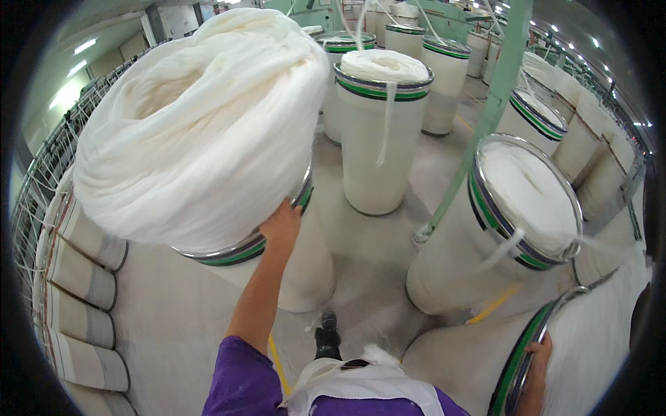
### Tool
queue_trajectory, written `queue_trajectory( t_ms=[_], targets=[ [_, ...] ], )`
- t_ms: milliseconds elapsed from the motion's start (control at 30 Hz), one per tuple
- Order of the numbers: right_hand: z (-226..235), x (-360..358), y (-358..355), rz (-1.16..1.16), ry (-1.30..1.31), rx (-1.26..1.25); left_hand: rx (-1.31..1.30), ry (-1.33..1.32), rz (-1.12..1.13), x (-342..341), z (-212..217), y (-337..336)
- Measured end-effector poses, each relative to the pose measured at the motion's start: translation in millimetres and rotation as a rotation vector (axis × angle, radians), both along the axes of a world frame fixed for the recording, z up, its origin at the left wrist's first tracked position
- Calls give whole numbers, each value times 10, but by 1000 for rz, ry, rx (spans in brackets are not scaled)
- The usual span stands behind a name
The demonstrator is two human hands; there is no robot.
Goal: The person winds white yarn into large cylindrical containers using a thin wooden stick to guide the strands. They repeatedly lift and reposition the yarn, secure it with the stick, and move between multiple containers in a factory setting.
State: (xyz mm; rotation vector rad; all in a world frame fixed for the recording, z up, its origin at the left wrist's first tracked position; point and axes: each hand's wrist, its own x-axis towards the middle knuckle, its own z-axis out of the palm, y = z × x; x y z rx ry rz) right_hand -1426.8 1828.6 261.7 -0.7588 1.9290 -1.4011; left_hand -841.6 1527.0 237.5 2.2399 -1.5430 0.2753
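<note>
My left hand (281,225) grips the metal rim of a tall white sliver can (305,270) with green and black bands. A huge coil of white fibre sliver (201,139) bulges high above that can and hides most of its rim. At the lower right, my right hand (540,353) is closed over the rim of a second sliver can (472,360), which leans. White sliver (596,340) fills this can's mouth and covers part of the hand.
Just ahead on the right stands a full can (451,256) beside a slanting green post (485,132). Another sliver can (378,152) stands farther off in the middle. Rows of cans (83,315) line the left, and more cans (579,145) the right. Yellow lines (492,305) mark the floor.
</note>
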Motion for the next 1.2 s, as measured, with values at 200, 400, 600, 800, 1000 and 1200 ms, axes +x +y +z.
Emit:
queue_trajectory(
  t_ms=[200,400,600,800,1000,1200],
  targets=[
    [-343,-337,-197,-149,105,12,2,37,-242,231,-3,-1590],
    [-83,-11,-386,-261,584,252,377,-22,-558,440,-56,-3302],
    [254,1360,-1193,-123,1374,912,334,243,-570,595,-225,-4387],
    [-582,2322,-3765,300,1043,8,198,326,-494,619,-77,-5068],
    [150,3154,-6638,674,813,-559,190,341,-445,495,20,-5585],
    [1371,4022,-8320,685,639,-969,287,333,-450,528,169,-5779]
  ],
)
